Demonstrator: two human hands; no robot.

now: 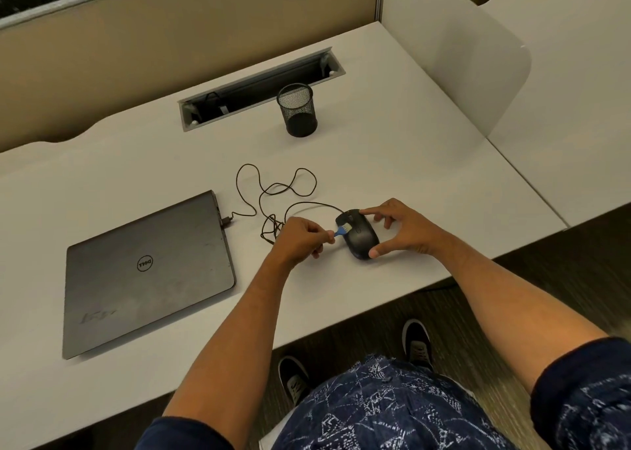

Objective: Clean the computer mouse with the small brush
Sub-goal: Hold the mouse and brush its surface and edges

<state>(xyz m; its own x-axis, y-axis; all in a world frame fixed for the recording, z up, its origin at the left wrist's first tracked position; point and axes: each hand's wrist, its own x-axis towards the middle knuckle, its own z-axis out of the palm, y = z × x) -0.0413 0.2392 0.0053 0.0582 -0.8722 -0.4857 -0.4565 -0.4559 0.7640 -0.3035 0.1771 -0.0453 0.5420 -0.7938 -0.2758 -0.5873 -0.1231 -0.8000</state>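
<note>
A black wired computer mouse (359, 236) rests on the white desk (392, 163) near its front edge. My right hand (401, 229) grips it, index finger at its front and thumb at its rear. My left hand (300, 239) pinches a small brush (342, 229) with a blue handle. The brush's pale bristles touch the left side of the mouse's top, near the buttons. The mouse's black cable (273, 190) loops across the desk behind my left hand.
A closed grey laptop (146, 272) lies at the left, the cable plugged into its side. A black mesh pen cup (297, 110) stands behind, in front of an open cable slot (259, 87). A translucent divider (485, 70) stands at the right.
</note>
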